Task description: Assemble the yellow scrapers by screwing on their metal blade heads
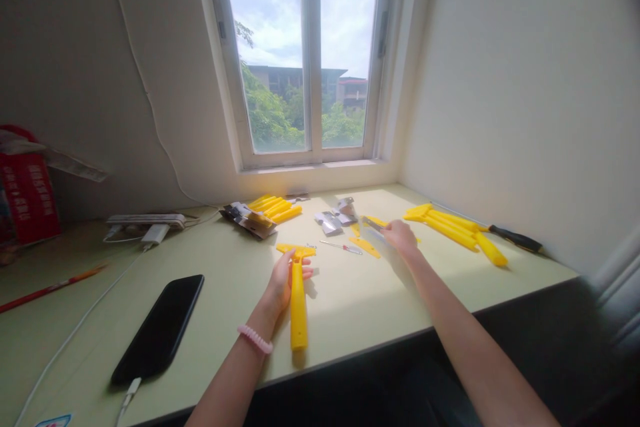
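Note:
My left hand (283, 283) is wrapped around the handle of a yellow plastic scraper (299, 307), whose wide head lies flat on the desk just beyond my fingers. My right hand (400, 237) holds a blurred, clear plastic sleeve (375, 233) with something dark at its far end. Close to that sleeve lie flat yellow plastic pieces (364, 247) and a small red-handled screwdriver (340, 247). Several yellow scrapers (445, 227) lie piled to the right, next to a black-handled tool (515, 238). Further back are silver blades in packets (330, 221).
A black smartphone (157, 328) on a white cable lies at the near left, behind it a power strip (145, 219). Yellow handles (275, 209) rest on torn packaging (249, 220) by the window (300, 53). The desk's front edge (350, 353) runs below my hands.

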Demonstrator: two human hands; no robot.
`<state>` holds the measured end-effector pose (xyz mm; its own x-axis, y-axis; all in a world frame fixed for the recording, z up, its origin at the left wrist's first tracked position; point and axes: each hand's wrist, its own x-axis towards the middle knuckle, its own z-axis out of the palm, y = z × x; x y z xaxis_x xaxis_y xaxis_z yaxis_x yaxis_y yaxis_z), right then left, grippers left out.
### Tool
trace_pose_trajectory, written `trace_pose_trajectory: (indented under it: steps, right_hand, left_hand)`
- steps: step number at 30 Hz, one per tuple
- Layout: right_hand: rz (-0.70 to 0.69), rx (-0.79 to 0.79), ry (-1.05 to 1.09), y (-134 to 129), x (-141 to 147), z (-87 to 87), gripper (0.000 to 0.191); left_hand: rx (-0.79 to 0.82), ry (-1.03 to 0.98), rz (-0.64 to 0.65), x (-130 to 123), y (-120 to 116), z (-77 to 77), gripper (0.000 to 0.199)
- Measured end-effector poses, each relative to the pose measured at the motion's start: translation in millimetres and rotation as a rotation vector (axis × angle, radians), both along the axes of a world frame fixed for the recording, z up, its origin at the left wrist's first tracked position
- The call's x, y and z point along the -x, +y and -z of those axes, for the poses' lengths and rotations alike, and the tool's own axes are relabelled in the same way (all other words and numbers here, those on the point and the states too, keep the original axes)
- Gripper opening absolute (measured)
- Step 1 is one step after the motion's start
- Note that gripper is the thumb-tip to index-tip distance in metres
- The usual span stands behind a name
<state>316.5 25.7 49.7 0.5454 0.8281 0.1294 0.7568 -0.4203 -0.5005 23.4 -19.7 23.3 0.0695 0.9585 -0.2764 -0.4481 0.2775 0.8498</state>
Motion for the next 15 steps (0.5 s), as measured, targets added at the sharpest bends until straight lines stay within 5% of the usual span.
trace_pose_trajectory:
  steps: [6,10,15]
  right_hand:
    - [-0.325,-0.356,0.52,-0.9,29.6,-23.5,0.016]
    - [-0.463,-0.312,1.015,-2.7,66.9,-18.4,0.012]
    - [-0.486,-0.263,1.289,-3.1,99.4,6.0,0.021]
  left_hand:
    - [-0.015,0.024,0.048,1.6,0.2,0.0,0.022]
    - [-0.011,0.013,0.059,2.2,-0.4,-1.1,0.021]
    - [-0.018,0.001,0.075,2.5,-0.6,-1.4,0.019]
